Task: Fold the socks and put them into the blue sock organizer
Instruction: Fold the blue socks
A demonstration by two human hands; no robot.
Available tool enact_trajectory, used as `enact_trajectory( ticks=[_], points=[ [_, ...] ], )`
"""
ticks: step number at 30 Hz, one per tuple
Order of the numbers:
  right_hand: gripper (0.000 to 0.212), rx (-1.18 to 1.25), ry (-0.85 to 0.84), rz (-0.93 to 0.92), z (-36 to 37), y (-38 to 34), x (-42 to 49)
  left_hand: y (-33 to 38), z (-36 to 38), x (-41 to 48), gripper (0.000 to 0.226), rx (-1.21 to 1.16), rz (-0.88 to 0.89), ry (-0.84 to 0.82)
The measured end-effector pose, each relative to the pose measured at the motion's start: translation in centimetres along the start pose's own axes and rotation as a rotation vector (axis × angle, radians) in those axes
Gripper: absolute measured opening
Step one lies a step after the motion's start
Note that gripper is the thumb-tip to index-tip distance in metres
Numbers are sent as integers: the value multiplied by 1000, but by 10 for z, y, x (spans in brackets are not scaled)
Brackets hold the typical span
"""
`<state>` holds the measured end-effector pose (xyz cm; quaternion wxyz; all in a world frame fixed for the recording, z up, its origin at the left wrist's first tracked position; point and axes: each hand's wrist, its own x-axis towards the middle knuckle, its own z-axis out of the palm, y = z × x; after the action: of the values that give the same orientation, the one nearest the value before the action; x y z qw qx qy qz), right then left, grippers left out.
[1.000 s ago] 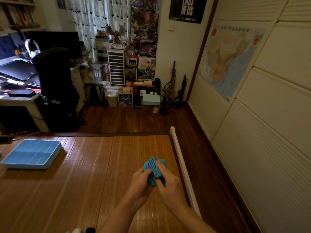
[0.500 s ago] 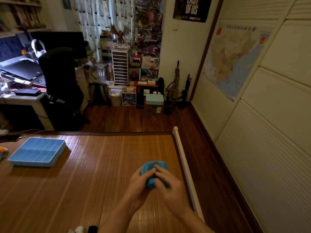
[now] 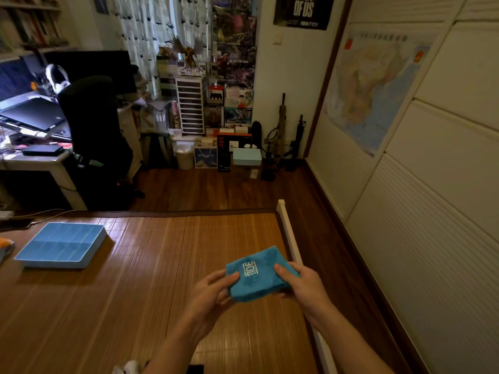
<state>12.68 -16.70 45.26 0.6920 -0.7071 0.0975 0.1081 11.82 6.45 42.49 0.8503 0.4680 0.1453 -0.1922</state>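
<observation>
A folded teal sock with white lettering is held flat above the bamboo mat, near its right edge. My left hand pinches its left side, thumb on top. My right hand grips its right side, thumb on top and fingers underneath. The blue sock organizer, with several compartments that look empty, lies on the mat far to the left, well apart from both hands.
A white rail runs along the mat's right edge, with dark wood floor beyond. White and black socks peek in at the bottom edge. An orange item sits at the far left. A desk and black chair stand behind.
The sock was a bunched ball between both hands; now it is spread into a flat folded rectangle, my hands moved apart to its two sides.
</observation>
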Motion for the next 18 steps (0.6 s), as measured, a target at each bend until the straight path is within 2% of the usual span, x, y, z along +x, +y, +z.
enact_trajectory(
  ticks=[2, 5, 7, 9, 12, 16, 18],
  points=[
    [25, -26, 24, -19, 0, -2, -2, 0, 0, 1, 41, -21, -37, -32],
    [36, 38, 103, -30, -2, -6, 1, -1, 2, 0, 42, 24, -86, -79],
    [36, 325, 144, 44, -1, -5, 5, -3, 6, 0, 47, -1, -54, -69],
    [40, 560, 49, 150, 1, -3, 5, -9, 12, 0, 52, -57, 17, -60],
    [47, 457, -129, 151, 11, -3, 2, -14, 21, -2, 56, -73, 80, -81],
    [50, 327, -3, -27, 13, -6, 4, -8, 21, -8, 57, -69, 24, -177],
    [48, 244, -35, -78, 11, -11, 1, -4, 22, -13, 53, -17, -12, -256]
  ],
)
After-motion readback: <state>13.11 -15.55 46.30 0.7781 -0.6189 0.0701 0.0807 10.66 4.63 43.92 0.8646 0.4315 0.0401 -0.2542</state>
